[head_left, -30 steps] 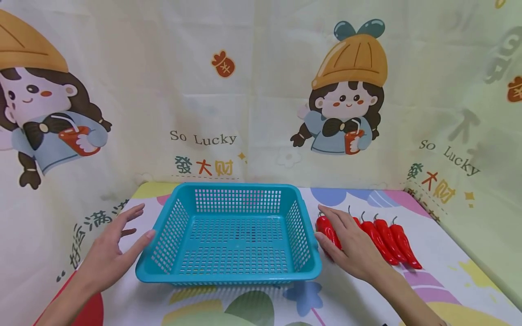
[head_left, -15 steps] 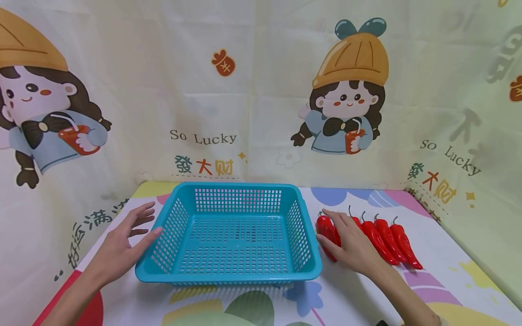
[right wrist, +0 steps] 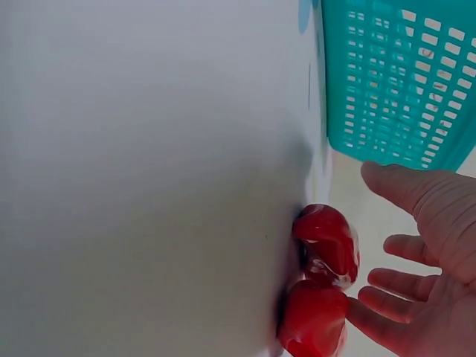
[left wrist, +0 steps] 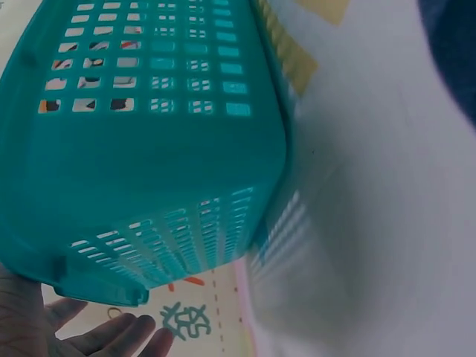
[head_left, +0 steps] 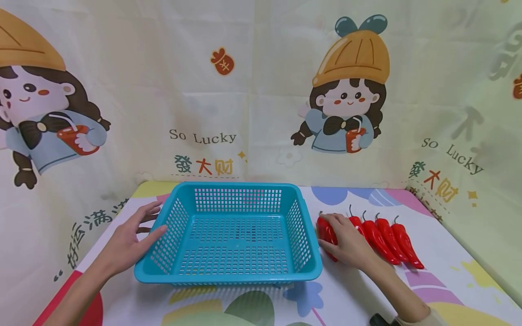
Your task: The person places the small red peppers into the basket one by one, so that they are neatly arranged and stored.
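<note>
A teal perforated plastic basket (head_left: 228,277) stands in the middle of the head view. My left hand (head_left: 129,242) is at its left rim, thumb reaching over the edge and fingers loosely extended outside. The left wrist view has those fingers (left wrist: 123,338) spread just past the basket's rim. To the right, my right hand (head_left: 350,244) hovers over the leftmost red chili peppers (head_left: 326,233), partly hiding them. Its fingers are apart and its thumb points toward the basket; in the right wrist view, a fingertip reaches the edge of the nearer glossy pepper (right wrist: 316,320).
Several more red chili peppers (head_left: 385,240) lie in a slanted row right of the right hand, dark stems toward the back. A patterned cloth (head_left: 248,308) covers the table. Printed curtains (head_left: 269,90) hang behind and at both sides.
My left hand has moved right, up to the basket's left rim, its thumb now over the edge. The right hand has lowered slightly over the peppers. Basket and peppers have stayed in place.
</note>
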Available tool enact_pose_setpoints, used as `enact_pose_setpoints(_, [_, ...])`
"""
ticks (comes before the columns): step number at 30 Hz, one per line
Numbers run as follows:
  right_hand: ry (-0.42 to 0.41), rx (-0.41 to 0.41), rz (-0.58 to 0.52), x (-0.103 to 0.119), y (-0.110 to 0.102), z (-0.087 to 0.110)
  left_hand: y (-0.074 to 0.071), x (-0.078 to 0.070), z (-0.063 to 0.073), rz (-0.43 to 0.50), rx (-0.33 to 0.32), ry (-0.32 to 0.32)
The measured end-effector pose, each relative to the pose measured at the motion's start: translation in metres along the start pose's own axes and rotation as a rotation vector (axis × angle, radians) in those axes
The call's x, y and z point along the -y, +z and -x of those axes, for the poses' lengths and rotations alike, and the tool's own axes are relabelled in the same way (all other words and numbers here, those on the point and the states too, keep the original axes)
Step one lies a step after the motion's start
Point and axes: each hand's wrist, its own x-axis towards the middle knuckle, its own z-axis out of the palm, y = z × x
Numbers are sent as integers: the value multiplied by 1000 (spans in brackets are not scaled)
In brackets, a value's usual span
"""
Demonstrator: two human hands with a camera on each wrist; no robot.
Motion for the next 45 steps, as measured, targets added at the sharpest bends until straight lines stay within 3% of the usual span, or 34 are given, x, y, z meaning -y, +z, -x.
enact_pose_setpoints(10, [-29, 21, 1, -4, 7, -8, 3, 8, -12, 11, -12, 47])
enact_pose_setpoints(25, [35, 49, 39, -7, 10, -11, 5, 21, -26, 78, 44, -62])
enact_pose_setpoints(45, [65, 23, -9, 1, 5, -5, 3, 20, -25, 108, 66, -80])
